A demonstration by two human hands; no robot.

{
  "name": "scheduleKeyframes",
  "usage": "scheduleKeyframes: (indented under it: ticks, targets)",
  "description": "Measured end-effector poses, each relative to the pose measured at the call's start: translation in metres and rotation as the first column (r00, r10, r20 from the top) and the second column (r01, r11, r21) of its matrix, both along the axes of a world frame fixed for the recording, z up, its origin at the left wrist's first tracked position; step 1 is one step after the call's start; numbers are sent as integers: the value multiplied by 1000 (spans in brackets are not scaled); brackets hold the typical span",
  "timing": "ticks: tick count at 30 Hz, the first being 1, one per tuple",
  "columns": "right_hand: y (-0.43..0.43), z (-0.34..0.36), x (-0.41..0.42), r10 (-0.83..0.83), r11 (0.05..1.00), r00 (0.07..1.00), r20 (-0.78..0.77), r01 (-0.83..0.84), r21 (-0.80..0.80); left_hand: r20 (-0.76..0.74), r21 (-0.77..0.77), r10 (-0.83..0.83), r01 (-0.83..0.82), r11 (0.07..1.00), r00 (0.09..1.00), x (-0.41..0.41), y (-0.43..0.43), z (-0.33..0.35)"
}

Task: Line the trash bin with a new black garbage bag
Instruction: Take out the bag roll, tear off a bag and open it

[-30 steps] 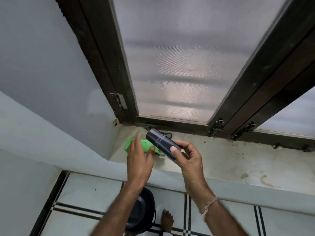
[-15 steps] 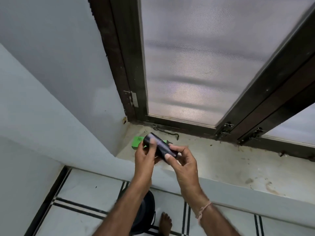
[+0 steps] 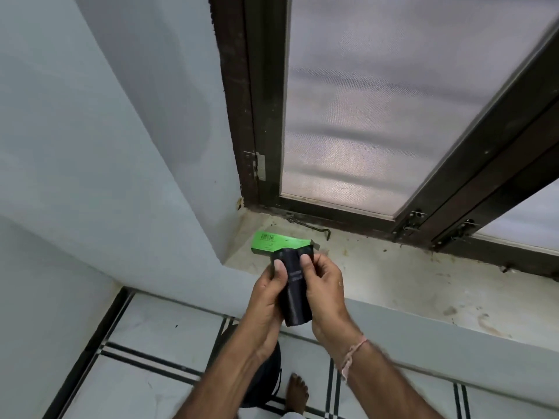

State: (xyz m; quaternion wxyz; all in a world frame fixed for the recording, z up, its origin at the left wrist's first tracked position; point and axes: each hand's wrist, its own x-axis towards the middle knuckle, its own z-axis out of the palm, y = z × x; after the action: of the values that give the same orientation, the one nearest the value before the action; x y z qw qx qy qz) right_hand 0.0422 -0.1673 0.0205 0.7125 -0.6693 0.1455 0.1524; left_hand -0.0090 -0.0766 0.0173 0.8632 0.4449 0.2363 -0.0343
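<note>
Currently both hands hold the black bag roll [image 3: 294, 290] upright over the window ledge [image 3: 393, 276]. Left hand [image 3: 269, 300] and right hand [image 3: 325, 293] clamp it from either side, thumbs on top, likely hunting the loose edge. Green box [image 3: 276, 244] lies behind. Bin [image 3: 266, 376] waits on the floor below, unlined as far as visible.

Head view: worn on the person's head, looks forward and down.
Landmark: window sill [image 3: 393, 285], close below the lens, mid-frame.
Above sill: screened window [image 3: 393, 101].
Below sill: tiled floor [image 3: 151, 337].
</note>
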Motion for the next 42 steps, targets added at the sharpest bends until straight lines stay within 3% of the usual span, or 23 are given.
scheduleKeyframes:
  ticks: [4, 8, 12, 14, 16, 18, 22, 27, 31, 34, 36, 42]
  targets:
    - [17, 6, -10, -150, 986, 988, -43, 153, 73, -91, 28, 63, -61, 998, 994, -6, 9, 8]
    - [28, 20, -18, -263, 948, 962, -73, 272, 166, -77, -33, -2, 0, 999, 997, -28, 34, 8]
    - [39, 30, -46, -133, 978, 991, 6, 130, 166, -67, -62, -32, 28, 998, 997, -52, 56, 14]
    - [41, 30, -64, 32, 998, 987, 157, -40, 51, -37, -58, -29, 26, 998, 999, -64, 65, 17]
    - [45, 29, -79, 198, 977, 956, 214, -176, -118, 13, -57, -44, 44, 997, 999, -76, 73, 18]
    - [50, 27, -90, 247, 951, 938, 241, -187, -246, 42, -44, -59, 60, 997, 997, -86, 79, 20]
    - [56, 24, -103, 90, 975, 965, 247, -35, -219, -16, 15, -83, 83, 996, 996, -102, 94, 24]
    - [70, 27, -116, -87, 994, 996, -25, 88, 59, -81, -88, -104, 97, 991, 991, -114, 107, 21]
    - [76, 38, -127, -30, 990, 999, -17, 32, 141, -61, -53, -119, 116, 992, 991, -123, 114, 21]
    - [82, 42, -137, 139, 990, 986, 89, -138, -18, -14, -46, -133, 132, 990, 991, -129, 119, 21]
    - [87, 40, -139, 182, 974, 970, 161, -156, -164, -1, -58, -129, 129, 990, 992, -132, 123, 20]
    - [92, 34, -141, 3, 996, 998, 69, 3, -91, -82, -50, -81, 78, 996, 993, -136, 134, 19]
